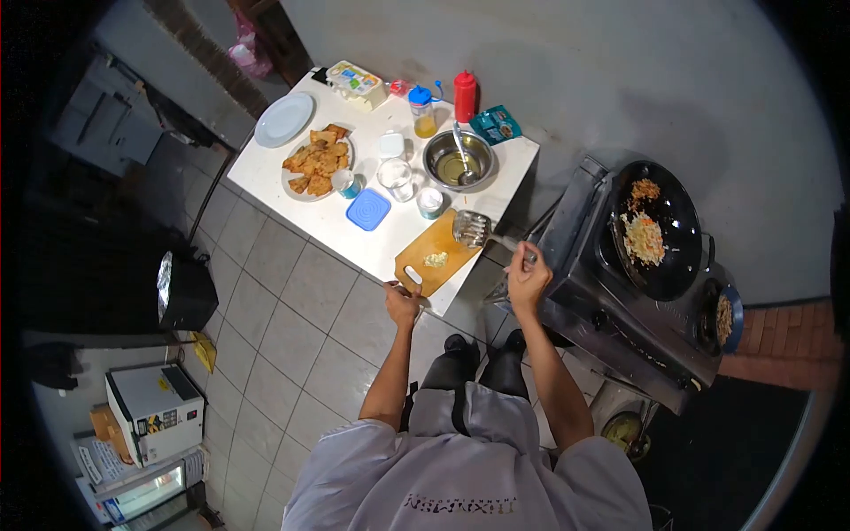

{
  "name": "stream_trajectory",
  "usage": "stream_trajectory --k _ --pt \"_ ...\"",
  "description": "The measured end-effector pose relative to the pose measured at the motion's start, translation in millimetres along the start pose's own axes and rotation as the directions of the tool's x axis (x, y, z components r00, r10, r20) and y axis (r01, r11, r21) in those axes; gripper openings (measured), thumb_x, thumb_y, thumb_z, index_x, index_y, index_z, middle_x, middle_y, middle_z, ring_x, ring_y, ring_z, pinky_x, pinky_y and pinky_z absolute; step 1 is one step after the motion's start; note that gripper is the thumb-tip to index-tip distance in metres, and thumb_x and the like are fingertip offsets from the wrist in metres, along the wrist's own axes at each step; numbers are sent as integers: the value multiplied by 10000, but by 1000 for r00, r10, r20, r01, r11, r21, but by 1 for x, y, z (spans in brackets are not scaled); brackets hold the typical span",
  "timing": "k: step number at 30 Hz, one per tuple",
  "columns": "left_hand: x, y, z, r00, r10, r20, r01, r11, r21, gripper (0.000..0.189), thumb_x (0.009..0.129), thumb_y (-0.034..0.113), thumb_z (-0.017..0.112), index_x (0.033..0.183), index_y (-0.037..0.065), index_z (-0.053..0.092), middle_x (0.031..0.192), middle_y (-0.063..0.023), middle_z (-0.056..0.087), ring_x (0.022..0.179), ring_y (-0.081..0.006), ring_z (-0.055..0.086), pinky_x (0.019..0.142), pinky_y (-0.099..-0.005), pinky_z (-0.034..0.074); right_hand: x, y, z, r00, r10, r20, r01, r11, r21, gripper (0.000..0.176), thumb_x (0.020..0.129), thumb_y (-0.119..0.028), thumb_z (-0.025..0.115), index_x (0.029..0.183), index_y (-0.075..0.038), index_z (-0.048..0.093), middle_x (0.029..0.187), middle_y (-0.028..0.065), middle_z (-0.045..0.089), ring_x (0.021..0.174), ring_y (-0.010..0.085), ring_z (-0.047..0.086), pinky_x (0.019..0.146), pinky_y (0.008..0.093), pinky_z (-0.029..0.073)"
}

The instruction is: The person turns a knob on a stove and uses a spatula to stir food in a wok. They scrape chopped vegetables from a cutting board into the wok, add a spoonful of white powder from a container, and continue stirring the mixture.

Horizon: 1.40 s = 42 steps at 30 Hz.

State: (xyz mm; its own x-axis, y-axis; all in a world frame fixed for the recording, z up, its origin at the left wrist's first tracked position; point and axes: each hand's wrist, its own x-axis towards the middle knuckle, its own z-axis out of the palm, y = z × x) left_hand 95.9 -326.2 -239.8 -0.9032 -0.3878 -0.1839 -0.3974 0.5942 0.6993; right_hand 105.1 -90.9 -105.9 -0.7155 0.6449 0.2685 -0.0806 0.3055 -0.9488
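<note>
My right hand (529,279) is wrapped round the handle of a slotted metal spatula (474,229). The spatula's head hangs over the far right end of a wooden cutting board (453,239). A small heap of chopped pale food (436,259) lies on the board, near its handle hole. My left hand (404,303) is closed at the board's near end, by the table edge; what its fingers grip is too small to make out. To the right, a black wok (677,257) on the stove holds a pale chopped mix (644,239) and a browned clump (645,189).
The white table (266,168) bears a plate of fried pieces (320,164), a metal bowl with a ladle (458,161), a blue lid (368,210), a red squeeze bottle (465,96) and several small tubs. A metal stove (611,327) stands to my right, with a smaller pan (726,319).
</note>
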Motion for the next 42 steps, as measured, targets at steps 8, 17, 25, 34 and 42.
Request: stream_trajectory --k 8,17,25,34,42 --pt "17 66 -14 968 240 -79 -252 896 -365 295 802 209 728 960 27 557 708 -56 563 614 -153 540 566 -287 445 24 -122 -148 874 253 -415 -97 928 361 237 916 -187 615 784 2 559 557 82 550 421 107 499 422 294 500" --pt "-53 326 -11 592 712 376 -438 677 -592 330 938 249 563 1085 -36 640 936 -91 674 852 -136 591 787 -275 459 94 -151 -327 808 -228 -543 -90 863 -497 271 915 -207 585 896 58 638 547 97 537 467 172 543 469 343 472" --pt "-99 408 56 572 756 319 -638 655 -405 320 898 238 593 1019 -51 656 878 -201 691 812 -262 689 746 -334 518 193 -70 -311 933 -326 -150 95 628 -772 248 875 -164 580 775 62 603 663 233 607 654 421 608 580 468 468" --pt "-94 396 68 719 662 210 -585 740 -333 328 888 261 617 955 -54 683 740 -192 683 675 -216 678 633 -322 506 223 -79 -288 971 -213 -108 133 859 -495 264 852 -169 602 714 52 560 590 249 529 595 427 573 531 450 427" --pt "-76 392 69 742 647 178 -577 751 -321 339 889 288 627 892 -43 700 700 -163 675 629 -163 638 618 -306 488 238 -71 -311 971 -236 33 208 773 -599 255 859 -174 596 758 60 600 603 236 565 618 432 584 548 463 436"
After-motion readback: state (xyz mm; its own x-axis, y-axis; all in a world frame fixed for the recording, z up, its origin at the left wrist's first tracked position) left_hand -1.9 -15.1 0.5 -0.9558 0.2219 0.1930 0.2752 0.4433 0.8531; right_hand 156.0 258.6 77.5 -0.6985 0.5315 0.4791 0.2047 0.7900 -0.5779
